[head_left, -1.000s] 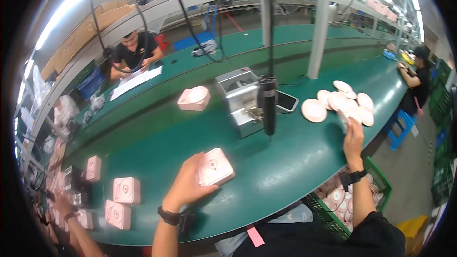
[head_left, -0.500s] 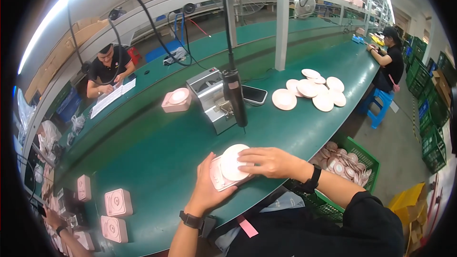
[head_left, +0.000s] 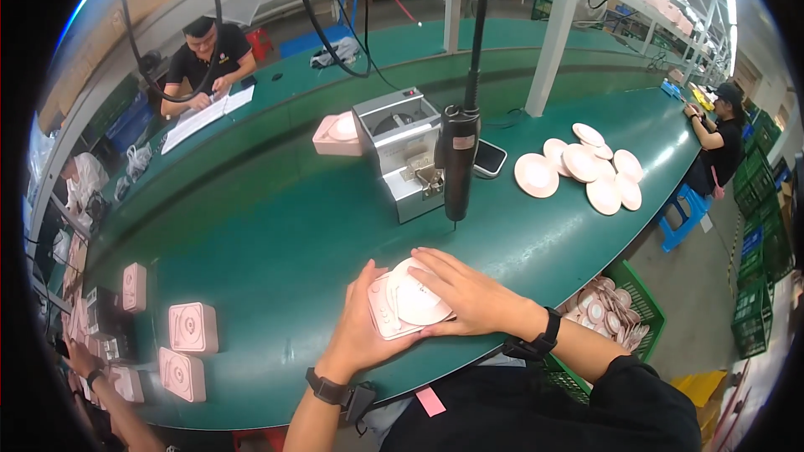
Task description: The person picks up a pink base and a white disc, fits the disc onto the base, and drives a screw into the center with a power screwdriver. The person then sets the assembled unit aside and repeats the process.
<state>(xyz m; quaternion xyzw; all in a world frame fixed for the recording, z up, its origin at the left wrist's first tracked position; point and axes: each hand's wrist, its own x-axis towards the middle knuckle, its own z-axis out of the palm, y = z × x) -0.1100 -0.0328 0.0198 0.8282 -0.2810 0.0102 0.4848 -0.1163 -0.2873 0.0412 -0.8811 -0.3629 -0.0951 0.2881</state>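
A pink square device [head_left: 387,312] lies on the green workbench [head_left: 276,243] close to its front edge. A round pale disc [head_left: 416,299] rests on top of it. My left hand [head_left: 364,331] grips the device from its left and lower side. My right hand [head_left: 469,293] lies flat over the disc, fingers spread and pressing it onto the device. A hanging black electric screwdriver [head_left: 459,159] is suspended just behind my hands.
A grey metal box machine [head_left: 402,146] stands behind the screwdriver, a pink device [head_left: 337,132] left of it. Several round discs [head_left: 586,172] lie at right. Pink square devices [head_left: 191,326] stand at left. A green crate [head_left: 615,310] of discs sits below. Other people work nearby.
My right hand came back from the disc pile at right with a disc and now presses it onto the device held by my left hand. My view shifted left.
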